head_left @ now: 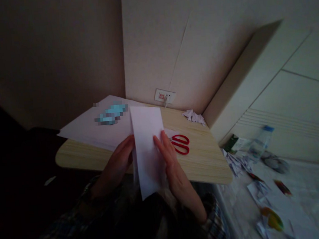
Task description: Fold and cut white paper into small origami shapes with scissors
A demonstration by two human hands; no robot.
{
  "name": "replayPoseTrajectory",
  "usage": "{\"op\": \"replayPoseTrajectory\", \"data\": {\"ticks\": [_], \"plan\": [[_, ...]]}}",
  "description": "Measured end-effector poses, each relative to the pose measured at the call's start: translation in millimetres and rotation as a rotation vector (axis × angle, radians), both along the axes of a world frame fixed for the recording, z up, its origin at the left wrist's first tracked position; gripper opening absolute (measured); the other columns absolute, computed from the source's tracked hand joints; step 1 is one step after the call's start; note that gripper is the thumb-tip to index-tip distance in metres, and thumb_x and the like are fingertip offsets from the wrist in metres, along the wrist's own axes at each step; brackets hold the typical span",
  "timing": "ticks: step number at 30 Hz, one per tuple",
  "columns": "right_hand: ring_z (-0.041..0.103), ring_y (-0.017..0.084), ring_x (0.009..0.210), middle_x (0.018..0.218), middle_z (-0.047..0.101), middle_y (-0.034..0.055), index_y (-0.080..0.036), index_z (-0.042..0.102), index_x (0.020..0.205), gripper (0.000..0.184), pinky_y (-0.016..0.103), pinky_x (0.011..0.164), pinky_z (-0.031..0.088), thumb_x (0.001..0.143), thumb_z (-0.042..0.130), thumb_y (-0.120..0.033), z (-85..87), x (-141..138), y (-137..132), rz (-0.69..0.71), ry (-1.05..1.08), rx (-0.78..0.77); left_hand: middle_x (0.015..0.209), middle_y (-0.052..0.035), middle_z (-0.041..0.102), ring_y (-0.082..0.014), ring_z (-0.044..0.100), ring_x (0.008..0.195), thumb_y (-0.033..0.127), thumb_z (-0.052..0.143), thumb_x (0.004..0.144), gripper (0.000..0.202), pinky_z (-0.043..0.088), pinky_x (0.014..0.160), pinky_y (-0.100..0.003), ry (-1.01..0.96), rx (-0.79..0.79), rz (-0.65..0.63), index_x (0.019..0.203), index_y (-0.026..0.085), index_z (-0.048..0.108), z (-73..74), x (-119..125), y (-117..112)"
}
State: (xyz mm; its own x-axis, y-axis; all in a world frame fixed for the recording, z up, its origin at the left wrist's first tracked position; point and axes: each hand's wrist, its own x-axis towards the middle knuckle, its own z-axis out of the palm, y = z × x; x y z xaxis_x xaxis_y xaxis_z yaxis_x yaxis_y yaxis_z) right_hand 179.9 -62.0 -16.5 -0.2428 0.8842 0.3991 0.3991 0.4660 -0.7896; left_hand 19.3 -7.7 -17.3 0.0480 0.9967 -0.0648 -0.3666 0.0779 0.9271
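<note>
White sheets (84, 128) lie at the far left of the table (207, 160); to their right, the left hand (119, 156) grips the left edge of the folded paper (149, 150), held between the 2 hands over the table's near side. The right hand (172, 166) lays straight fingers along its right edge, left of the red scissors (182, 144), though I cannot tell whether it pinches; matching edges and even pressure should keep layers neat.

A white paper (150, 150) shows pale in dim light over the desk (207, 160), near-black shadow beneath; pixelation masks a blue object (112, 113) on the desk's left, while the bed (316, 191) at right seems slightly blurred.
</note>
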Motion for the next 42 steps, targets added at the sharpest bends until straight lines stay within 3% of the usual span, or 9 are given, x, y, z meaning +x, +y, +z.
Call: {"op": "replayPoseTrajectory", "data": {"ticks": [4,9,11,13,16,18,20,33,42], "plan": [[-0.01,0.025,0.147,0.16,-0.011,-0.0054,-0.033,0.016,0.15,0.058,0.052,0.117,0.002,0.096,0.031,-0.05,-1.9,-5,2,-0.044,-0.186,0.088,0.099,-0.0092,0.074,-0.0292,0.066,0.095,0.064,0.062,0.072,0.062,0.055,0.075,-0.035,-0.121,0.011,-0.17,0.115,0.018,0.065,5.1,3,-6],[-0.004,0.028,0.147,0.161,-0.007,-0.0015,-0.033,0.016,0.15,0.065,0.053,0.117,0.011,0.093,0.046,-0.042,-6.0,-3,4,-0.111,-0.108,0.086,0.095,-0.0059,0.074,-0.0258,0.069,0.081,0.04,0.078,0.065,0.055,0.055,0.064,-0.03,0.026,0.011,-0.131,0.114,0.022,0.064,5.0,1,-8],[0.01,0.027,0.147,0.161,0.005,0.0035,-0.031,0.017,0.15,0.069,0.049,0.113,0.026,0.09,0.052,-0.04,-8.4,0,6,-0.132,0.048,0.032,0.091,-0.0052,0.075,-0.024,0.069,0.075,0.037,0.077,0.065,0.048,0.054,0.062,-0.029,0.036,-0.011,-0.072,0.108,0.02,0.065,5.8,-1,-7],[0.037,0.026,0.137,0.155,0.028,0.0092,-0.029,0.025,0.147,0.068,0.042,0.102,0.044,0.088,0.056,-0.038,-10.8,3,8,-0.131,0.238,-0.062,0.088,-0.0045,0.075,-0.0229,0.069,0.073,0.035,0.077,0.065,0.042,0.055,0.063,-0.029,0.014,-0.013,-0.026,0.102,0.018,0.067,6.8,-3,-4],[0.065,0.021,0.098,0.115,0.066,0.0081,-0.027,0.049,0.131,0.05,0.033,0.081,0.053,0.084,0.062,-0.036,-13.0,7,9,-0.118,0.422,-0.214,0.084,-0.0038,0.074,-0.022,0.069,0.073,0.031,0.077,0.066,0.036,0.055,0.063,-0.028,-0.048,-0.025,-0.015,0.098,0.017,0.067,7.2,-4,-2],[0.066,0.017,0.077,0.083,0.07,0.002,-0.025,0.062,0.11,0.031,0.029,0.07,0.052,0.081,0.065,-0.035,-13.2,8,10,-0.133,0.463,-0.27,0.082,-0.0037,0.074,-0.0212,0.069,0.073,0.03,0.077,0.066,0.034,0.055,0.064,-0.028,-0.076,-0.031,-0.029,0.095,0.017,0.067,6.7,-4,-1],[0.064,0.016,0.068,0.07,0.066,-0.0012,-0.024,0.065,0.096,0.019,0.026,0.063,0.05,0.079,0.067,-0.033,-12.6,7,10,-0.16,0.473,-0.288,0.08,-0.0033,0.074,-0.0207,0.069,0.071,0.03,0.079,0.064,0.034,0.056,0.066,-0.029,-0.066,-0.024,-0.033,0.093,0.016,0.067,6.0,-4,-2],[0.06,0.015,0.062,0.068,0.065,-0.0018,-0.023,0.063,0.091,0.017,0.025,0.055,0.044,0.077,0.067,-0.033,-11.6,3,9,-0.167,0.463,-0.308,0.077,-0.0023,0.074,-0.0202,0.068,0.072,0.03,0.082,0.059,0.033,0.054,0.064,-0.027,0.0,-0.059,0.025,0.085,0.016,0.068,5.5,0,-2],[0.062,0.016,0.066,0.07,0.067,-0.0016,-0.023,0.063,0.091,0.015,0.025,0.06,0.046,0.08,0.064,-0.033,-11.4,4,8,-0.138,0.463,-0.329,0.079,-0.0044,0.075,-0.0247,0.07,0.08,0.032,0.082,0.058,0.036,0.055,0.064,-0.029,0.021,-0.056,0.035,0.086,0.015,0.068,4.5,1,-2]]}}
